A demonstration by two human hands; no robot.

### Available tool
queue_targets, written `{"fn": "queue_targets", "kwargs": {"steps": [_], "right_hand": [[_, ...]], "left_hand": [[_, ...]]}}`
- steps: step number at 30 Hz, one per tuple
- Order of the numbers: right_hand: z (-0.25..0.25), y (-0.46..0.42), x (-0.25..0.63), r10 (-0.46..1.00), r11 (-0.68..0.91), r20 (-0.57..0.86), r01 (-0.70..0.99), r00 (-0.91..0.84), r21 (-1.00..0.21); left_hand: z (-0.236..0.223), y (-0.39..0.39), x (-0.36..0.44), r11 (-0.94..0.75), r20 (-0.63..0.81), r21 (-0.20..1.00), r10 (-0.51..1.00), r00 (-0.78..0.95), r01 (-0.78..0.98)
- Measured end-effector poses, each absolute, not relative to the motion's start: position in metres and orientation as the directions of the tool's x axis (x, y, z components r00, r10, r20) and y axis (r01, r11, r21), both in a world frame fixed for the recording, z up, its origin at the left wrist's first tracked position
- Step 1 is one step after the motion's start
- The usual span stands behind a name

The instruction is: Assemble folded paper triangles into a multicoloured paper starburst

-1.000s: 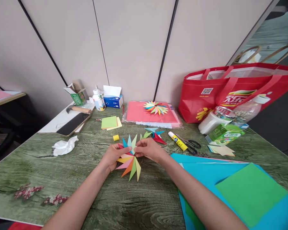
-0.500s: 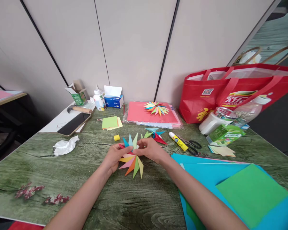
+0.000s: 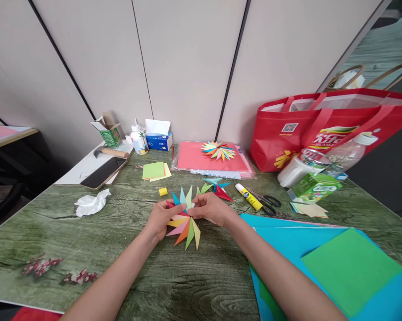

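Note:
A many-coloured paper star of folded pointed pieces (image 3: 189, 232) is between my two hands, above the front middle of the table. My left hand (image 3: 161, 218) pinches its left side, thumb on top near the centre. The fingers of my right hand (image 3: 209, 207) are closed on the star's upper right part and cover some of its points. Just beyond my right hand lie loose folded paper pieces (image 3: 221, 191) in red, blue and green. A yellow glue stick (image 3: 249, 197) and its yellow cap (image 3: 162, 191) lie apart on the table.
Scissors (image 3: 271, 203) lie right of the glue stick. Blue and green paper sheets (image 3: 281, 249) spread under my right forearm. A finished paper star (image 3: 218, 151) rests on a red paper pack (image 3: 190, 156). A red bag (image 3: 277, 133), phone (image 3: 104, 173) and crumpled tissue (image 3: 92, 203) stand or lie around.
My right fingers have shifted slightly on the star, and a pale point now shows below my right hand. The rest looks the same.

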State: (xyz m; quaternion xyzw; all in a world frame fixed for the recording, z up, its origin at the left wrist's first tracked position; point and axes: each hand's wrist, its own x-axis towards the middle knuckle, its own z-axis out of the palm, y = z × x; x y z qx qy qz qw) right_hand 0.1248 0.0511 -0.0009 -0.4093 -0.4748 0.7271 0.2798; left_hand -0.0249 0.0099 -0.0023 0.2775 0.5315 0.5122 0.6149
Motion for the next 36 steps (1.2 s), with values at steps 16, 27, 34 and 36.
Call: {"fn": "queue_targets", "kwargs": {"steps": [16, 27, 34, 36], "right_hand": [[0.004, 0.052, 0.126, 0.772, -0.413, -0.333, -0.03, -0.542, -0.91], [-0.008, 0.053, 0.122, 0.828, -0.333, -0.276, -0.032, -0.487, -0.942], [-0.007, 0.052, 0.122, 0.854, -0.195, -0.22, 0.102, -0.471, -0.976], [-0.004, 0.051, 0.123, 0.851, -0.178, -0.212, 0.116, -0.48, -0.977]], "left_hand": [[-0.005, 0.01, -0.028, 0.316, -0.361, 0.884, 0.93, -0.074, -0.344], [-0.006, 0.012, -0.028, 0.315, -0.374, 0.875, 0.922, -0.098, -0.367], [-0.008, 0.011, -0.026, 0.304, -0.354, 0.886, 0.931, -0.087, -0.351], [-0.007, 0.011, -0.027, 0.31, -0.349, 0.891, 0.935, -0.063, -0.333]]}}
